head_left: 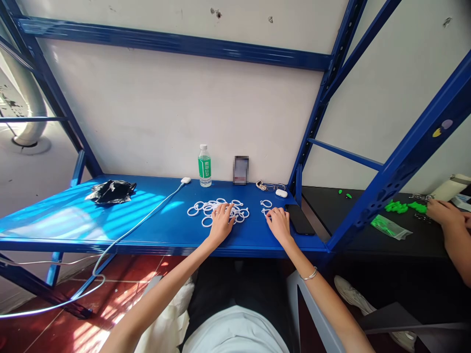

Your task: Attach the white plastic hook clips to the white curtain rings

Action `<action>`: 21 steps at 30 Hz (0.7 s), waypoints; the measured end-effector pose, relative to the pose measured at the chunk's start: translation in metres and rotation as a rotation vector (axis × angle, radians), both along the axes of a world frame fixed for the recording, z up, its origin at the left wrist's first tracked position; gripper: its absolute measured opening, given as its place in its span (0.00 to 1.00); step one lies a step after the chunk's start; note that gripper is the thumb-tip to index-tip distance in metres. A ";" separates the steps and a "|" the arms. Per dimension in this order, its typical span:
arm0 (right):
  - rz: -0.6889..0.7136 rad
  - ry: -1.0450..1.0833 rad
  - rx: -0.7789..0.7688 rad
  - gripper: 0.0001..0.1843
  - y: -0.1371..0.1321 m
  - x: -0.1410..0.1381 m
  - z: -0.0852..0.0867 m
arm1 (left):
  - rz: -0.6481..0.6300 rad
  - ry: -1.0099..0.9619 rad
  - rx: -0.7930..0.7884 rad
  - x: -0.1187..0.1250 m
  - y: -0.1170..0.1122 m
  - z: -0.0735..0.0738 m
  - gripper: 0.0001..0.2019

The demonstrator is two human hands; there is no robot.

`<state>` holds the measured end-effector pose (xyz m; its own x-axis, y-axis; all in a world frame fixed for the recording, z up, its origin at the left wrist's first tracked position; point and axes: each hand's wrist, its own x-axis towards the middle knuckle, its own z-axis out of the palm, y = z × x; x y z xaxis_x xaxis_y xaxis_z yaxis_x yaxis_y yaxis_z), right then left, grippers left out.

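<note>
A loose pile of white plastic rings (pixel 206 222), each with a small tab, lies on the blue table. My left hand (pixel 222 221) rests over the right part of this pile, palm down with the fingers spread, covering some rings. My right hand (pixel 279 224) is palm down to the right of the pile, its fingers stretched out on the table. By its fingertips is a white ring (pixel 264 211), mostly hidden under them. Another white ring (pixel 266 203) lies just beyond that one.
A water bottle (pixel 204 166), an upright phone-like device (pixel 241 170) and a white earbud case (pixel 281 193) stand along the back. A black phone (pixel 300 219) lies right. Left are a white cable (pixel 147 215) and black plastic bag (pixel 112 191). Another person's hand (pixel 445 213) works near green pieces (pixel 396 207).
</note>
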<state>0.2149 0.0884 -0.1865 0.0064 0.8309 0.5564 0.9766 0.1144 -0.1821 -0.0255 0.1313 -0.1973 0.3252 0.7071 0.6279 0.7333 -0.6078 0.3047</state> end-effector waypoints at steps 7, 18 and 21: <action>0.318 0.492 -0.074 0.15 -0.002 -0.010 0.015 | -0.070 -0.031 0.028 0.001 -0.005 0.005 0.17; 0.672 1.241 -0.428 0.14 -0.018 -0.056 0.017 | -0.430 -0.057 -0.030 0.002 -0.017 0.020 0.20; 0.684 1.267 -0.442 0.14 -0.021 -0.064 0.017 | -0.483 -0.073 -0.102 0.002 -0.015 0.018 0.21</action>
